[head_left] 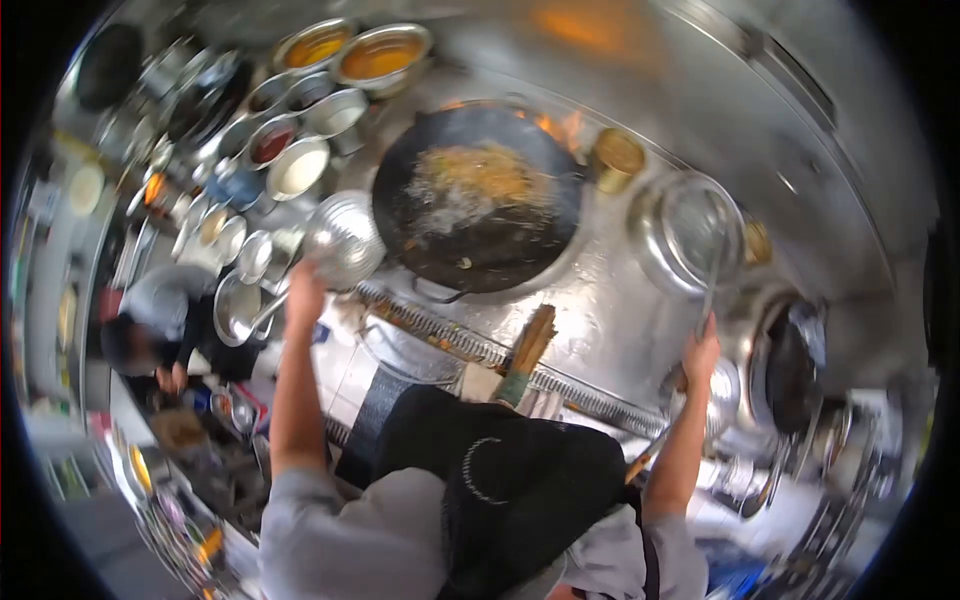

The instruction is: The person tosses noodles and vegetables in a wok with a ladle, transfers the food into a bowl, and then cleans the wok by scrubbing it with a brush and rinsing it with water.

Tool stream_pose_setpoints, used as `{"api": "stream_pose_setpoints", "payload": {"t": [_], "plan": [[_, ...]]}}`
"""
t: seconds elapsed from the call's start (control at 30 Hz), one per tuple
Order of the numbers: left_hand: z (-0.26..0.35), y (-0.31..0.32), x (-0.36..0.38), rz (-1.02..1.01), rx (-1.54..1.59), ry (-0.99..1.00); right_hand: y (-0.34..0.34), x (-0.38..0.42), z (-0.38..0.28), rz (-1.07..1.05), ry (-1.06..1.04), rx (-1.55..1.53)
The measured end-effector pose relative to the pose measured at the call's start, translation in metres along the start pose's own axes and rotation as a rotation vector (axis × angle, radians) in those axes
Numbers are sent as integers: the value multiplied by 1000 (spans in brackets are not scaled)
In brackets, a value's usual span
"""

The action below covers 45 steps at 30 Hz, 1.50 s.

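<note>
My left hand (308, 288) is closed on the handle of a round perforated metal strainer (343, 240), beside the wok's left rim. The handle appears to run down-left past my fist. In my right hand (703, 352), closed, is a long-handled ladle (712, 265); its far end reaches over a round steel pot (648, 240) and is blurred. Between my hands a large black wok (480, 265) sits on the range, with bubbling, steaming golden-brown food (480, 180) in it. Flames (562, 130) show behind its rim.
Steel bowls of orange liquid (380, 58) and smaller seasoning bowls (298, 168) stand left of the wok. A bamboo brush (533, 340) rests at the front edge near a slotted drain (440, 335). Another person (165, 310) is at the left. A dark pan (792, 365) lies right.
</note>
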<state>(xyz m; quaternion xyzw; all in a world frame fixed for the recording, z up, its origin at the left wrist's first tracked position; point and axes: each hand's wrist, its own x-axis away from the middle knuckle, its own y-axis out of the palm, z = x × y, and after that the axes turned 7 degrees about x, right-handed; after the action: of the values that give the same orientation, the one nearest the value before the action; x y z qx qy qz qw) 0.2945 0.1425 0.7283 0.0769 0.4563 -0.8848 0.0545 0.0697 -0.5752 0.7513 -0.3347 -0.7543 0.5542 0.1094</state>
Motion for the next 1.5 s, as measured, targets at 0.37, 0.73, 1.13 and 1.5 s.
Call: {"api": "stream_pose_setpoints", "payload": {"t": [0.37, 0.73, 1.13, 1.5], "plan": [[-104, -27, 26, -240, -580, -324, -19, -25, -77, -301, 661, -1551], [8, -22, 4, -61, 177, 328, -131, 83, -202, -580, 568, -1895], [245, -36, 71, -486, 683, 1020, 14, 136, -337, -778, 377, -1672], [150, -50, 50, -341, 978, 568, 99, 184, -329, -456, -117, -430]]}}
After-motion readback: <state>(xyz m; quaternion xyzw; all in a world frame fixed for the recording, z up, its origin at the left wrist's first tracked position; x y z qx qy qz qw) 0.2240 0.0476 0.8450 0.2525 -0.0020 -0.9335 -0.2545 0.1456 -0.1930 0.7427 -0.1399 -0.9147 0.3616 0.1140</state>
